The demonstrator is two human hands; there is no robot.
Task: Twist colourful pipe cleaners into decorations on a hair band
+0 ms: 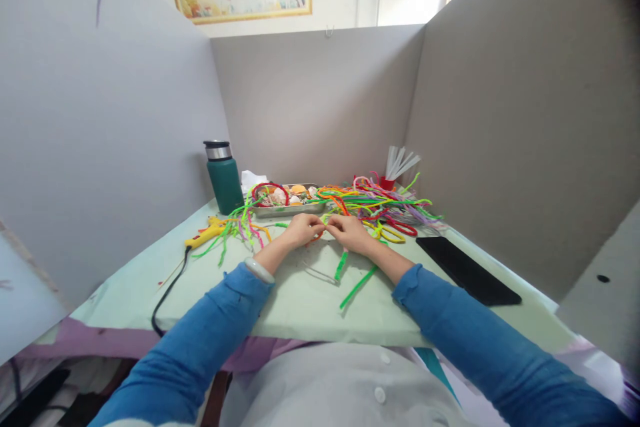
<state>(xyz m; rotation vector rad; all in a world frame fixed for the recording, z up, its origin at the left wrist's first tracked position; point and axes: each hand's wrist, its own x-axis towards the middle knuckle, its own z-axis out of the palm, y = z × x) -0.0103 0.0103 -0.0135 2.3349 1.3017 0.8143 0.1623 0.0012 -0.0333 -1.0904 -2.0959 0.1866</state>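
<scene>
My left hand (303, 229) and my right hand (349, 232) meet over the middle of the table, fingertips pinched together. Between them shows a bit of yellow-green pipe cleaner (325, 218); the fingers hide most of it. An orange-red strand curves just under my left fingers. Below my right hand lies a short, thick green piece (341, 265), with a thin pale wire loop (320, 275) beside it. A straight green pipe cleaner (359, 287) rests nearer the front edge, its far end under my right wrist.
A metal tray (290, 211) of shells and small pieces stands behind my hands. To its right spreads a heap of coloured pipe cleaners (380, 200) and a red cup of white sticks (399, 165). A green bottle (225, 183), a corded yellow glue gun (206, 233) and a black slab (467, 270) flank the work.
</scene>
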